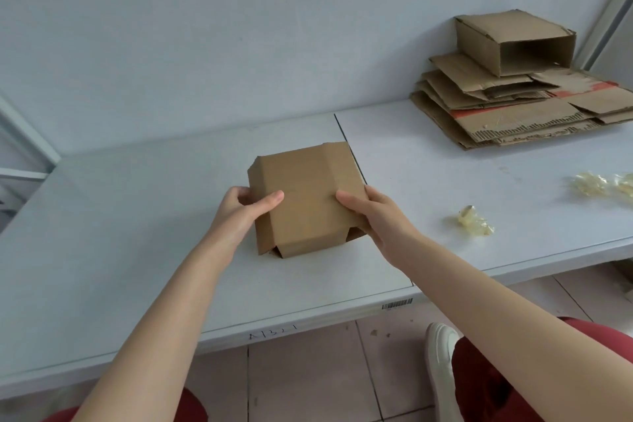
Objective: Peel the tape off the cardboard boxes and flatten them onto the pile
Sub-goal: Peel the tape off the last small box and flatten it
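Gripping a small brown box (305,197) from both sides: left hand (245,207) and right hand (371,212) each pinch it, thumbs on top. Box sits mid-table (137,216). Flattened pile (513,106) far right, tape wads (474,219) nearby.

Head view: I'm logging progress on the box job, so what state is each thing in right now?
Small box: partly collapsed, no tape seen, held at both sides.
Left hand: grips the box's left edge.
Right hand: grips its right edge.
Pile: flattened sheets, stacked far right.
Box on the pile: unflattened, on its side, open end showing.
Tape wads: crumpled, loose on the table.
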